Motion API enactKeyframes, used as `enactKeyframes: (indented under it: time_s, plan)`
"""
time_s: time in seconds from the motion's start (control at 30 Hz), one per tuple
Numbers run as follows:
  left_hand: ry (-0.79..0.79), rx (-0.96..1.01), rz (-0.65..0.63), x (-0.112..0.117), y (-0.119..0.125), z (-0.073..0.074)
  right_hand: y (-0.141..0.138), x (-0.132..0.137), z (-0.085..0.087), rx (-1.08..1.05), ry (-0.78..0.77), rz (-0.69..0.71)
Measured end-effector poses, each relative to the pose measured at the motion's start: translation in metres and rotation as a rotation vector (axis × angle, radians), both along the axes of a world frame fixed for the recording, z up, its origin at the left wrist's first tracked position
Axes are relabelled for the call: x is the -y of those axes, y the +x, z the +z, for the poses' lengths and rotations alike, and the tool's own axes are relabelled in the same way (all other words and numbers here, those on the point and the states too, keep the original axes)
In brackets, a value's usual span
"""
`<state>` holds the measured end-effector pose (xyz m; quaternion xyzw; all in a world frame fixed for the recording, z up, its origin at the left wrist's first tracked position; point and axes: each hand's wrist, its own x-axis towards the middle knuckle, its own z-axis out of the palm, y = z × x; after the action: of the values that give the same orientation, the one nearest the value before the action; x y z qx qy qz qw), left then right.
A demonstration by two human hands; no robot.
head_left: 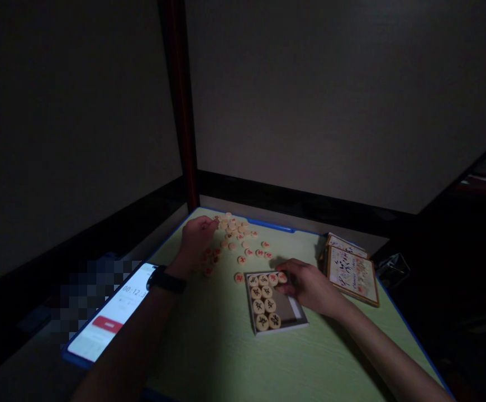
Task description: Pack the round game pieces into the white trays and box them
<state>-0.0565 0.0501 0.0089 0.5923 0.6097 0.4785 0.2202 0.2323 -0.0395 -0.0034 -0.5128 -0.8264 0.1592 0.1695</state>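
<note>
A shallow open box (304, 321) lies on the table, with round wooden Chinese chess pieces (262, 321) laid flat along its left side and far edge. My right hand (310, 286) is at the box's far right corner, thumb and fingers around a red-marked Chinese chess piece (282, 277). Beyond the box, many loose pieces (242, 259) are scattered, red-marked, dark-marked or with no mark showing. My left hand (196, 239), a black band at its wrist, is closed in a pinch by the far cluster of pieces (232, 225). What its fingertips hold is unclear.
A phone (119, 312) with a lit timer screen lies at the table's left edge. Two flat boxes with Chinese lettering (349, 274) are at the right. The green table (226, 357) has a blue rim, and walls stand behind and to the left.
</note>
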Motion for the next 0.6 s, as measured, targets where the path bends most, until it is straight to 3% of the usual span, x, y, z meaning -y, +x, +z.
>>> enactKeyframes:
  time_s: [0.27, 0.47, 0.6]
  plan:
    - [-0.029, -0.03, 0.038, -0.002, -0.005, 0.007, -0.001, -0.004, -0.013, -0.023, 0.043, 0.052]
    - [-0.102, -0.446, 0.062, -0.002, -0.015, 0.007, 0.002, -0.006, -0.013, -0.058, 0.009, 0.05]
    - [-0.092, -0.626, -0.079, 0.004, -0.018, 0.007, 0.003, -0.007, -0.008, -0.07, -0.032, 0.051]
